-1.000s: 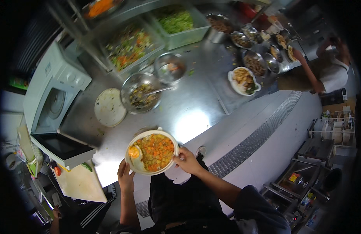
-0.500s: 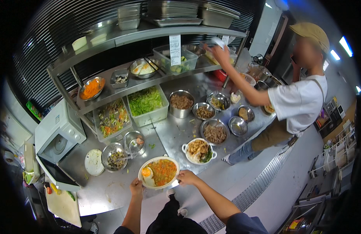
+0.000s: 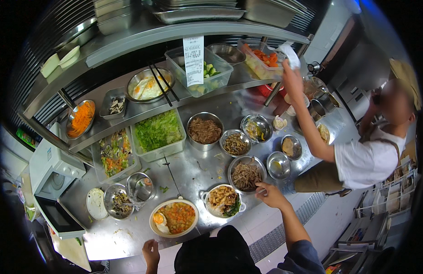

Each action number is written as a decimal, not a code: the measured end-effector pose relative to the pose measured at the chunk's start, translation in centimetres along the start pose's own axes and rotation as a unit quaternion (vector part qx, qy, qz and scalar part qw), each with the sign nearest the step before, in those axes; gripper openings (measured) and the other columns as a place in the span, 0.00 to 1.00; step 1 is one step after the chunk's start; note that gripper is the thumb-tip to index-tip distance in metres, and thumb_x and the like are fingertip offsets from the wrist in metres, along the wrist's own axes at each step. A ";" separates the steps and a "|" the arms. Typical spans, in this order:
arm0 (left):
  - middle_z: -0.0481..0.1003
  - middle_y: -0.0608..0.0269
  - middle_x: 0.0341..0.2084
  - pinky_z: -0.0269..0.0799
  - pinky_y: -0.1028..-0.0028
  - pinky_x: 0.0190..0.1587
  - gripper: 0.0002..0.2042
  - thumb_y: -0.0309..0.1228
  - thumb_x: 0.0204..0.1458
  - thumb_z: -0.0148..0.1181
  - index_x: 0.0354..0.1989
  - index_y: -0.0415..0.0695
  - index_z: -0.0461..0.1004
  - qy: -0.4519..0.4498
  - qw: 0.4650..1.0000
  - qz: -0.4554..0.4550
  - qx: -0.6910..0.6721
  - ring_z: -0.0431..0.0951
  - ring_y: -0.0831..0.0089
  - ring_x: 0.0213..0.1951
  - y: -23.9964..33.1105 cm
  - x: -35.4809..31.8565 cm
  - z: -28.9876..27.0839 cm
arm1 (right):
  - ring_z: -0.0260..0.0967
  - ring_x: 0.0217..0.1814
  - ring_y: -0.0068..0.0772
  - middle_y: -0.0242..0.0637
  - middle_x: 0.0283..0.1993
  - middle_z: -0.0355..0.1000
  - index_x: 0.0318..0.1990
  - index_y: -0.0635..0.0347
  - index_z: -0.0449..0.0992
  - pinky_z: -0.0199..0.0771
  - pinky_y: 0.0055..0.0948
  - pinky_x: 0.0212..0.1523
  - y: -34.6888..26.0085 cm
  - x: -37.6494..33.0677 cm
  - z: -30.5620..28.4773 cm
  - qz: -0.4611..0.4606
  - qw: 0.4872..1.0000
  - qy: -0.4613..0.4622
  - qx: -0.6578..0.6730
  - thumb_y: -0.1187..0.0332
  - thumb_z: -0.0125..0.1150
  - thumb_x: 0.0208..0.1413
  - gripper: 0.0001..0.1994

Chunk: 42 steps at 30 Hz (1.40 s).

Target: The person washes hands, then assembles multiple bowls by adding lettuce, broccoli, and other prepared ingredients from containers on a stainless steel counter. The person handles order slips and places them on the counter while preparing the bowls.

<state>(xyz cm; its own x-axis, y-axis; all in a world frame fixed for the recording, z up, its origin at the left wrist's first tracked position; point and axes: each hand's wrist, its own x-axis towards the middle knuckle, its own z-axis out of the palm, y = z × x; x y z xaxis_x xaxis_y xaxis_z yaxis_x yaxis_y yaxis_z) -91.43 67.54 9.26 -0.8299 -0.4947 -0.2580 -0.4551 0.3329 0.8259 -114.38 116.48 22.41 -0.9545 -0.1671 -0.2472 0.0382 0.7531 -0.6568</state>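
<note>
A cream oval bowl (image 3: pixel 191 228) of orange vegetable stew with a fried egg (image 3: pixel 160 222) rests on the steel counter's front edge. My left hand (image 3: pixel 150 252) hangs below it to the left, apart from it, empty, fingers loosely curved and apart. Over the counter edge at right, my right hand (image 3: pixel 269 195) is empty with its fingers apart, nearest a steel bowl of shredded meat (image 3: pixel 247 176). Between that and the stew stands a white two-handled bowl (image 3: pixel 217 201) holding chopped meat, rice and greens.
Tubs of lettuce (image 3: pixel 157 131) and mixed vegetables (image 3: pixel 113 155) stand under a steel shelf (image 3: pixel 184 97). Small steel bowls sit around them. A microwave (image 3: pixel 53 176) with its door open is at left. At right, a person (image 3: pixel 362 155) holds a paper slip (image 3: pixel 290 55).
Both my hands have let go of the stew bowl, which now sits on the counter. My right hand has moved right, toward the shredded meat. The other person's arm still reaches toward the shelf.
</note>
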 end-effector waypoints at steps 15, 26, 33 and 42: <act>0.78 0.55 0.30 0.72 0.72 0.39 0.13 0.34 0.51 0.61 0.37 0.35 0.75 -0.269 0.926 -0.262 -0.033 0.76 0.72 0.35 -3.2 -14.6 12.1 | 0.72 0.38 0.23 0.36 0.45 0.74 0.51 0.62 0.74 0.74 0.23 0.39 11.7 -0.9 -7.0 0.053 0.961 0.031 0.271 0.80 0.57 0.50 0.18; 0.60 0.48 0.62 0.50 0.64 0.66 0.28 0.28 0.55 0.57 0.64 0.34 0.56 -0.465 0.859 0.161 -0.140 0.59 0.60 0.65 32.9 -5.7 32.6 | 0.74 0.39 0.27 0.35 0.44 0.74 0.52 0.59 0.70 0.76 0.25 0.37 25.7 -0.9 -14.9 0.173 0.709 0.151 0.666 0.72 0.52 0.60 0.13; 0.55 0.50 0.65 0.48 0.65 0.66 0.32 0.43 0.61 0.48 0.66 0.34 0.49 -0.435 0.784 0.202 -0.395 0.53 0.63 0.67 47.7 -8.5 44.8 | 0.73 0.37 0.25 0.34 0.40 0.74 0.48 0.62 0.72 0.73 0.23 0.35 22.0 -1.7 -16.0 0.015 0.824 0.021 0.567 0.70 0.53 0.60 0.11; 0.69 0.49 0.56 0.65 0.67 0.58 0.26 0.43 0.65 0.36 0.62 0.34 0.59 -0.513 0.772 0.100 -0.361 0.70 0.62 0.56 50.2 -6.7 43.4 | 0.71 0.33 0.23 0.32 0.36 0.74 0.43 0.64 0.73 0.71 0.21 0.34 19.8 -3.0 -19.7 -0.157 0.918 0.050 0.361 0.66 0.54 0.61 0.10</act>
<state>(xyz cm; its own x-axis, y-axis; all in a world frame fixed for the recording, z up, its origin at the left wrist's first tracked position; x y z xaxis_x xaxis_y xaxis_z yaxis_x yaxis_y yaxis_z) -122.73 122.40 30.67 -0.8472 0.5293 -0.0446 -0.2943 -0.3979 0.8689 -116.60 144.38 24.15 -0.9729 -0.2171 0.0790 -0.0926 0.0530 -0.9943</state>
